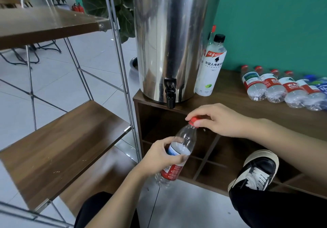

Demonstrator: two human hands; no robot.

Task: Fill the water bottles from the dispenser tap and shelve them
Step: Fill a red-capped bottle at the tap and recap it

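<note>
Just below the dispenser tap [170, 93], the left hand [160, 158] is wrapped around the tilted bottle [178, 150] while the right hand [218, 120] pinches its red cap [194, 120], so I judge the cap is being turned, and it must come off before filling.

The scene was evenly and brightly lit, with soft daylight coming from about ten o'clock, where the floor tiles [53, 79] washed out pale. Broad streaks of glare ran down the steel dispenser [169, 38]. Shadows were weak; the cabinet [230, 97] recesses at five o'clock stayed dark. Wide-angle distortion bent the shelf frame [115, 33] and stretched the edges. The row of bottles [283, 89] at three o'clock was smeared and soft.
</note>
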